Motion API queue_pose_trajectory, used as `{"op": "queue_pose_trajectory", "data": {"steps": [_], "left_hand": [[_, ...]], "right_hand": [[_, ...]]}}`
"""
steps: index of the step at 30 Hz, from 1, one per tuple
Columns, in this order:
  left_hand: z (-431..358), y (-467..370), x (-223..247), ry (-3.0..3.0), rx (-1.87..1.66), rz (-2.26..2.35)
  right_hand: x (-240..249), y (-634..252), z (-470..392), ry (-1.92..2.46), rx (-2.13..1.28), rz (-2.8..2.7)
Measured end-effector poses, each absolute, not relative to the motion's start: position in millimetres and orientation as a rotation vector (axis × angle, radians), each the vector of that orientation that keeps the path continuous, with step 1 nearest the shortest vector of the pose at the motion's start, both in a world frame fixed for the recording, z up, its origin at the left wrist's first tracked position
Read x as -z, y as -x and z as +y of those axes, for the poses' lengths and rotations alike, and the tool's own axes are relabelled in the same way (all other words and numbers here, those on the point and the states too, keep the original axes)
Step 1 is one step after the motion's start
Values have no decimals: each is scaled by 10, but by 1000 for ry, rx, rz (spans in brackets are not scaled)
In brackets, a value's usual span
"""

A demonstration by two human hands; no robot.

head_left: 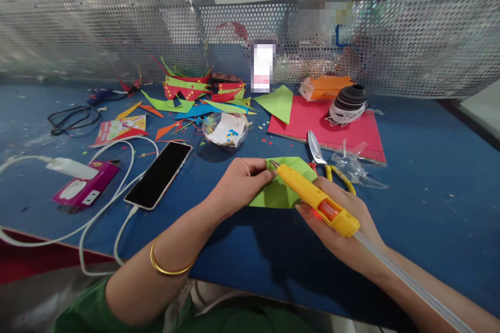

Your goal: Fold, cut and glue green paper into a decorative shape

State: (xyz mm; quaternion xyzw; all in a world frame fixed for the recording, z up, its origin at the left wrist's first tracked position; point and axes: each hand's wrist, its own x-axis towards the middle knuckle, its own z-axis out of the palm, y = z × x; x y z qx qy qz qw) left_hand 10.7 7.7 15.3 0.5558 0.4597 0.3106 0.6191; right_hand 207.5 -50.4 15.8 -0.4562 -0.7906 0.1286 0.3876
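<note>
A yellow hot glue gun with a clear glue stick in its back end is gripped in my right hand. Its metal tip touches or hovers just over the upper left corner of a folded light green paper; I cannot tell which. My left hand pinches that paper by its left side between thumb and fingers. Just beyond my right hand lie scissors with their blades pointing away, and the yellow handles partly hidden.
A plugged-in phone and a purple power strip with white cables lie left. Beyond are a bowl of scraps, cut colored paper, red sheets and a black spool. Perforated metal panel bounds the back.
</note>
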Motion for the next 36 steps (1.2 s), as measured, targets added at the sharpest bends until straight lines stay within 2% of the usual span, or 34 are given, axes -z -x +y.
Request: {"op": "queue_pose_trajectory", "data": {"steps": [36], "left_hand": [[71, -106, -171, -1243, -703, 1072]], "right_hand": [[-110, -2106, -510, 1210, -342, -2026]]}}
